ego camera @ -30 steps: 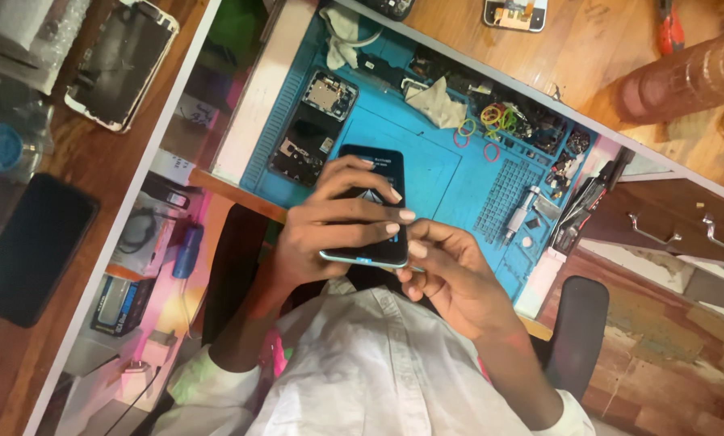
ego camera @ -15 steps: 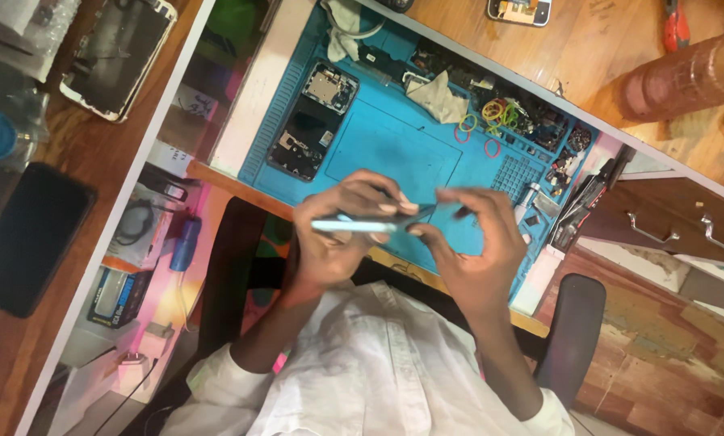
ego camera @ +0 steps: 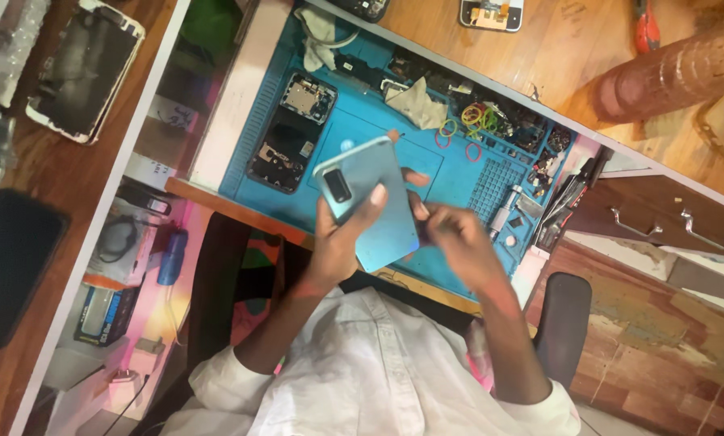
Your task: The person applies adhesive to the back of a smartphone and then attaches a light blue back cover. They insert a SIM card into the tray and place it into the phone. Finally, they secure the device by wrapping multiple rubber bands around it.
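Here my left hand (ego camera: 342, 242) has its fingers (ego camera: 375, 196) wrapped round the pale blue phone (ego camera: 370, 198), back up, above the blue mat (ego camera: 378, 137). My right hand (ego camera: 451, 238) pinches the phone's edge; blurred.

Light-blue phone (ego camera: 371, 202) (back up) in left hand (ego camera: 342, 242), right hand (ego camera: 459, 242) alongside, over blue mat (ego camera: 378, 129).

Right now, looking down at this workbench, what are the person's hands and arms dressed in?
Both hands are bare: no gloves, rings or watch show on the left hand or the right hand. The forearms are uncovered too. A white long-sleeved shirt is worn, with its sleeves rolled up to about the elbows, one cuff bunched on each arm. The cloth looks plain and creased.
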